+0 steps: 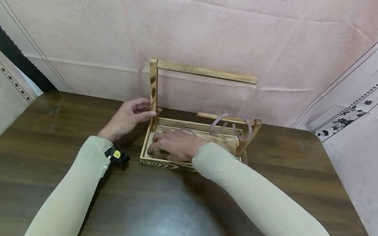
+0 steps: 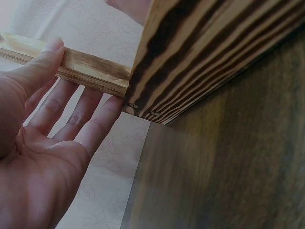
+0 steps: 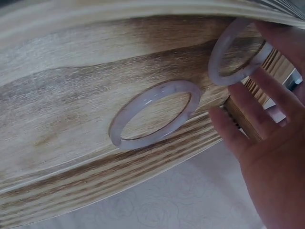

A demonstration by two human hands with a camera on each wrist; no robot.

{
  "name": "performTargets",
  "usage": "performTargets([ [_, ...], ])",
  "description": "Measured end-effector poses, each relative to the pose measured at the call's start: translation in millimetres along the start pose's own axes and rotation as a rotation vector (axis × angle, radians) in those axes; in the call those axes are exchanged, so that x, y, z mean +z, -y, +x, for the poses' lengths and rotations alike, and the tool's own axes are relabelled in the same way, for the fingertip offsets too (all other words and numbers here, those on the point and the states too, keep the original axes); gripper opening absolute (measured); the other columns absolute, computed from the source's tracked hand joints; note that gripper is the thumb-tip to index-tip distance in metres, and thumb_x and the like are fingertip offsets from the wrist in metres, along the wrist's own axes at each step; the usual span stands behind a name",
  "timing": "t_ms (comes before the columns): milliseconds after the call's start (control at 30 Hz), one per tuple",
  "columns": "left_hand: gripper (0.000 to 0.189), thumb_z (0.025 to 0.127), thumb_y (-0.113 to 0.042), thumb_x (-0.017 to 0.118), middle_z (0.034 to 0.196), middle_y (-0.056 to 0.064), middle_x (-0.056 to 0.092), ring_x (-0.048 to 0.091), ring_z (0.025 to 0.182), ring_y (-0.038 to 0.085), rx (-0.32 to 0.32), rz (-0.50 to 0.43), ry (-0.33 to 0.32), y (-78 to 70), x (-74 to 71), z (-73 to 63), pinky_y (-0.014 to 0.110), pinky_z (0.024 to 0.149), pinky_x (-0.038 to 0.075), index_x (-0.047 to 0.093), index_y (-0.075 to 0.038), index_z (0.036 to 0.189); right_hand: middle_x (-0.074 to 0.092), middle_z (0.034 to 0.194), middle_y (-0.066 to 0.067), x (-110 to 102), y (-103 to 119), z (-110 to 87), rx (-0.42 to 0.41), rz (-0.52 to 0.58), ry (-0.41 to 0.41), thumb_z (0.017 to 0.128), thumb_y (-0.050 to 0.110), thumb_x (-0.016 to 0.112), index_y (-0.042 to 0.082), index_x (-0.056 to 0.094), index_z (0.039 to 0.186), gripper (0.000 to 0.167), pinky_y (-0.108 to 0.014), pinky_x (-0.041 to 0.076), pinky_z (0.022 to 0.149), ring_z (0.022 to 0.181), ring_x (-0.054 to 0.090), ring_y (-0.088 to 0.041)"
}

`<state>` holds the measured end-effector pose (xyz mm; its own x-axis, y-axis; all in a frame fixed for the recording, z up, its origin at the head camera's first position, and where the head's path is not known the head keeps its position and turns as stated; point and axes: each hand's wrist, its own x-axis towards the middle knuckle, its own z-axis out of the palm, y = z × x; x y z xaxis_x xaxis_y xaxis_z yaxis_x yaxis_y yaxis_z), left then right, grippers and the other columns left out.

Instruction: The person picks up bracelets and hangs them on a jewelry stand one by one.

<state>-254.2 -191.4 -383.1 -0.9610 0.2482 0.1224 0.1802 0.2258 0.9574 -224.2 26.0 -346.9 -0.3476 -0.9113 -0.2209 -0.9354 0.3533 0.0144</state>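
Observation:
A wooden tray (image 1: 166,165) with dark striped grain has a tall post (image 1: 154,92) at its left end, topped by a long rod (image 1: 207,72). My left hand (image 1: 127,116) grips the lower part of that post between thumb and fingers. Inside the tray, my right hand (image 1: 178,145) reaches to the left end, where its thumb and fingers pinch a pale lilac bangle (image 3: 217,62). Another bangle (image 3: 157,138) lies flat on the tray floor beside the fingertips. Two more bangles hang on a shorter rod (image 1: 206,115) at the right.
The tray stands near the far edge of a dark wooden table (image 1: 144,210). A shorter post (image 1: 249,138) rises at the tray's right end. Pale patterned cloth (image 1: 203,25) hangs behind the table and along both sides.

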Motion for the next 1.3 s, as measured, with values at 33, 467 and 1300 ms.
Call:
performTargets([
  [33,0.036,0.098,-0.024,0.07,0.13,0.009,0.071,0.067,0.117,0.017,0.0,0.001,0.0,-0.5,0.2,0.1,0.025,0.098,0.057,0.063,-0.007,0.129,0.057,0.143,0.002,-0.5,0.2,-0.6,-0.001,-0.003,-0.003,0.092,0.013,0.074,0.033,0.062,0.137,0.05,-0.039,0.053,0.102,0.128,0.054,-0.023],
  [467,0.039,0.099,-0.026,0.068,0.132,0.012,0.069,0.067,0.118,0.018,0.019,0.014,0.013,1.0,-0.7,-0.3,0.027,0.098,0.057,0.062,-0.005,0.131,0.056,0.123,0.002,-2.8,-5.3,-2.5,0.006,0.021,-0.084,0.081,0.017,0.082,0.021,0.067,0.109,0.032,-0.048,0.032,0.123,0.116,0.054,-0.016],
  [1300,0.034,0.097,-0.024,0.07,0.13,0.01,0.071,0.067,0.12,0.025,0.004,0.016,-0.004,0.1,0.1,1.9,0.027,0.097,0.057,0.065,-0.008,0.126,0.054,0.136,-0.003,-5.7,-4.8,-22.4,0.039,0.043,-0.227,0.08,0.022,0.085,0.025,0.067,0.126,0.049,-0.043,0.038,0.118,0.127,0.048,-0.025],
])
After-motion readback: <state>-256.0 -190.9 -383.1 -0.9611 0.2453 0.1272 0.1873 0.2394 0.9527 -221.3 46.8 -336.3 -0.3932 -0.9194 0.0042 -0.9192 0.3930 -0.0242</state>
